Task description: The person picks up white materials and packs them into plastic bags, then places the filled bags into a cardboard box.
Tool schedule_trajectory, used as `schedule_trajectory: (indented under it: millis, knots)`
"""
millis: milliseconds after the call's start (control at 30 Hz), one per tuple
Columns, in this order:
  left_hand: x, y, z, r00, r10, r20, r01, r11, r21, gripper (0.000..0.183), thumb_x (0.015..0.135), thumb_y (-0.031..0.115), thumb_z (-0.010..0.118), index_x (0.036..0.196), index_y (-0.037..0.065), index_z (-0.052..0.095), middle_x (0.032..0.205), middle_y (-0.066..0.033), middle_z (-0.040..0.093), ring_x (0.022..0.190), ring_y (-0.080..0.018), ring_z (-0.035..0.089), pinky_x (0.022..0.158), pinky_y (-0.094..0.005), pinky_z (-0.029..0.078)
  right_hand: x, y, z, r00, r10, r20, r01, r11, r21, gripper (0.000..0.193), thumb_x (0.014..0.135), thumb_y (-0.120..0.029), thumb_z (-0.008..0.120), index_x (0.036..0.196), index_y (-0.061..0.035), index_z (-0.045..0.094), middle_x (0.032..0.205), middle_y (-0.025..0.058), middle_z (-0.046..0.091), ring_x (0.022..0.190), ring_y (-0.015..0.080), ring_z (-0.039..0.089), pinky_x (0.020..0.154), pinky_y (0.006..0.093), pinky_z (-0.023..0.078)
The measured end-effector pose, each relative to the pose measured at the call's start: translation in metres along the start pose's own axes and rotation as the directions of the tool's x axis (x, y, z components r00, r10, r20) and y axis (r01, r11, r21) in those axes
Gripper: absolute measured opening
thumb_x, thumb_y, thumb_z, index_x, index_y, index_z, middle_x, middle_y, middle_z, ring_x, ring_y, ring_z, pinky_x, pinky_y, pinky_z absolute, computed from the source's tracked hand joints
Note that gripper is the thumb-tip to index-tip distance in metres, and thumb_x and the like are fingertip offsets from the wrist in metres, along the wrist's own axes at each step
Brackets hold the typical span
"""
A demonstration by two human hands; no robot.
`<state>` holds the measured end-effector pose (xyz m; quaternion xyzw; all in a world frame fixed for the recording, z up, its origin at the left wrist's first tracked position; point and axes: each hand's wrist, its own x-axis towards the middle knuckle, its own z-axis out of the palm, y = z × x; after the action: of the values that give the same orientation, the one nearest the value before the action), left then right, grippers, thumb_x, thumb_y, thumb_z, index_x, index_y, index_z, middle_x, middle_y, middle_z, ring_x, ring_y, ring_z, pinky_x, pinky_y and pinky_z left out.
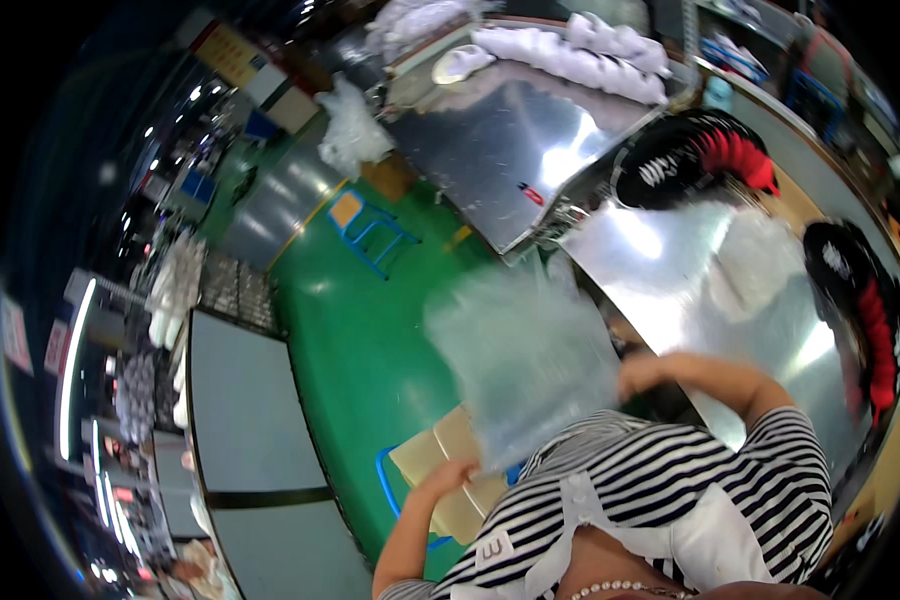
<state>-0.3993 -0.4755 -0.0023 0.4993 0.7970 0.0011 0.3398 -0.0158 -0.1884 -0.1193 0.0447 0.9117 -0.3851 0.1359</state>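
Note:
A large translucent plastic bag (525, 350), blurred by motion, spreads out in front of my body above the green floor. My left hand (453, 478) is closed at the bag's lower left corner, with the fingertips pressed together on its edge. At the bag's right edge is my right hand (642, 375), closed on the plastic, its fingers partly smeared. To the right stands a shiny metal-topped table (660, 290) with a crumpled sheet of clear plastic (755, 260) on it.
Black and red shoes (690, 155) are stacked in a row on the far side; another row (860, 310) stands at the right. A second metal table (500, 130) holds white shoes (570, 60) and a red tool (530, 193). Blue-framed stools (365, 225) stand on the floor, one beside my left hand.

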Motion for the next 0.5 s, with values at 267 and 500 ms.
schedule_trajectory:
  millis: [267, 500]
  knots:
    - [-0.111, 0.054, -0.121, 0.857, -0.034, -0.514, -0.428, 0.509, -0.747, 0.021, 0.084, 0.013, 0.060, 0.102, 0.003, 0.058, 0.073, -0.0059, 0.063, 0.061, -0.0083, 0.055, 0.057, -0.0196, 0.044, -0.026, -0.123, -0.213, 0.944, -0.134, -0.300, 0.267, 0.844, 0.464, 0.024, 0.091, -0.021, 0.057, 0.102, -0.0013, 0.066, 0.091, 0.0063, 0.070, 0.084, 0.0134, 0.062, 0.083, 0.0308, 0.047]
    - [-0.031, 0.032, -0.241, 0.637, 0.271, -0.721, -0.640, -0.335, -0.691, 0.075, 0.090, 0.058, 0.033, 0.137, 0.000, 0.032, 0.136, -0.0187, 0.039, 0.120, -0.0345, 0.043, 0.102, -0.0487, 0.034, 0.049, -0.181, -0.350, 0.778, 0.005, -0.628, 0.578, 0.385, 0.719, 0.031, 0.089, -0.027, 0.061, 0.105, -0.0005, 0.061, 0.092, 0.0083, 0.067, 0.083, 0.0169, 0.066, 0.073, 0.0327, 0.054]
